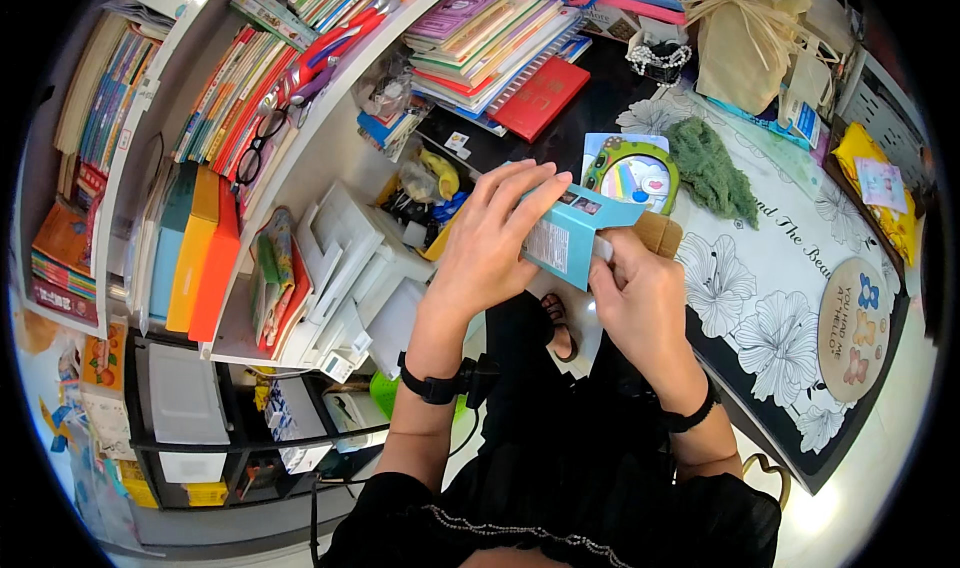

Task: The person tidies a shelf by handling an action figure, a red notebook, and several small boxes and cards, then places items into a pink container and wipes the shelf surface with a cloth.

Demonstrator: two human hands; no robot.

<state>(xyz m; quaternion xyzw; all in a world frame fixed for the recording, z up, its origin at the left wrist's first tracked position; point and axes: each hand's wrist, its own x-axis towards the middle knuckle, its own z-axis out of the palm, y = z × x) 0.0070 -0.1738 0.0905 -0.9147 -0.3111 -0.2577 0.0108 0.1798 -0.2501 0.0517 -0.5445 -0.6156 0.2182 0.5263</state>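
A teal printed cardboard box is held tilted above the desk's near edge. My left hand grips it from the left, fingers across its top and thumb underneath. At the box's open right end, with a flap standing out, the fingertips of my right hand reach in and pinch a pale piece; most of that piece is hidden. Brown cardboard shows behind my right knuckles. Just beyond the box lie a round green-framed toy with a rainbow picture and a crumpled green cloth.
A flower-printed mat covers the desk, with a round bear-printed mat at right. Stacked books and a red book stand at the back. Left are a bookshelf, a white printer and a black storage rack.
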